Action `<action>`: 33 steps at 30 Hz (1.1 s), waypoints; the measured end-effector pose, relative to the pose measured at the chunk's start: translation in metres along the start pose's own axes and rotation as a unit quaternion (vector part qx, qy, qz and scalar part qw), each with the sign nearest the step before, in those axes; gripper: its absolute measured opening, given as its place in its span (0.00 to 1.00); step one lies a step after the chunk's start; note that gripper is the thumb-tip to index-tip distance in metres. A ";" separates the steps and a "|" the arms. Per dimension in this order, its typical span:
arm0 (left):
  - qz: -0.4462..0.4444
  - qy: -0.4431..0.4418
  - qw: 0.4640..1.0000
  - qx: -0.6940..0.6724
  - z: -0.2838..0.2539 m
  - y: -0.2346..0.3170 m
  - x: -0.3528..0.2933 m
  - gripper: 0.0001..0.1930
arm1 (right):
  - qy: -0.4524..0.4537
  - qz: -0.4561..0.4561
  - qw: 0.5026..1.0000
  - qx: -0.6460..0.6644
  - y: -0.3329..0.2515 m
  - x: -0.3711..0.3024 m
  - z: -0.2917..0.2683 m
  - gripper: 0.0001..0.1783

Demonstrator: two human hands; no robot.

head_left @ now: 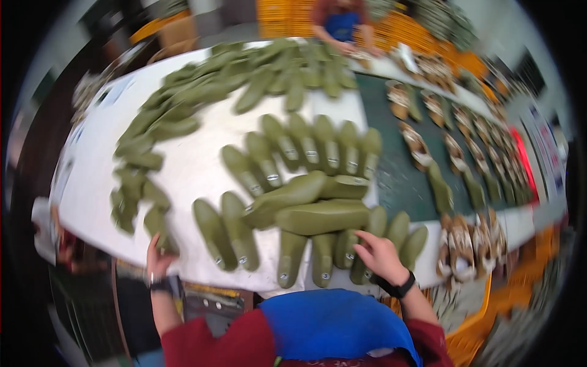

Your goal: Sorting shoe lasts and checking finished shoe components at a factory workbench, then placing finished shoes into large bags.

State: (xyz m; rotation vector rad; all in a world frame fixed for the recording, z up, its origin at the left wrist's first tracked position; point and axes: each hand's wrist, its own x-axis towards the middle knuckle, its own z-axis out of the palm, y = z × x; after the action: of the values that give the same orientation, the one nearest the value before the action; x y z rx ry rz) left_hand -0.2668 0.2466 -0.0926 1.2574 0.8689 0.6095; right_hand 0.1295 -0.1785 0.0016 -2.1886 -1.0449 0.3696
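Green shoe lasts lie all over the white table. At the near left edge my left hand [160, 260] is closed around the lower end of one shoe last [158, 225], which lies below a curved line of others. My right hand [380, 255] hovers at the near row, fingers bent and apart, its fingertips by the heel end of a shoe last [345, 249]; whether they touch is blurred. Between my hands, a pair of lasts [225, 231] stands apart at the left. One last [322, 218] lies crosswise over the near row, and a fanned row [299, 144] spreads behind it.
A heap of lasts [202, 92] curves along the far and left sides. On the right, a dark green surface [394, 183] carries rows of brown-and-white shoe uppers [416, 147] and lasts. More uppers [461, 244] sit at the near right. Across the table a person [343, 27] works by orange crates [284, 18].
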 end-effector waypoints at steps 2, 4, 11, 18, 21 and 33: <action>-0.170 0.050 0.934 -0.311 0.037 0.027 -0.026 0.25 | -0.025 -0.006 0.998 0.054 -0.004 -0.006 -0.003 0.16; -0.126 -0.004 0.930 -0.346 0.081 0.045 -0.056 0.29 | -0.055 -0.024 0.991 0.123 -0.011 -0.009 -0.001 0.16; -0.112 -0.267 0.872 -0.395 0.252 0.044 -0.103 0.38 | -0.223 -0.019 0.865 0.450 -0.042 -0.002 0.013 0.26; -0.198 -0.508 0.837 -0.060 0.419 0.068 -0.122 0.24 | -0.054 0.123 0.632 0.763 0.023 -0.058 -0.058 0.25; -0.046 -0.553 0.813 0.175 0.445 0.080 -0.131 0.20 | 0.069 0.156 0.709 0.685 0.071 -0.067 -0.091 0.24; -0.024 -0.206 0.969 0.132 0.336 0.050 -0.166 0.20 | 0.061 0.282 0.951 0.111 0.246 0.116 -0.150 0.23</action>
State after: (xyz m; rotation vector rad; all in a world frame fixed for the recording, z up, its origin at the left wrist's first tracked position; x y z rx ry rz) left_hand -0.0768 -0.0609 0.0178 1.5294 0.6417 0.1810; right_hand 0.4218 -0.2684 -0.0522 -2.2344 -0.2744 0.5657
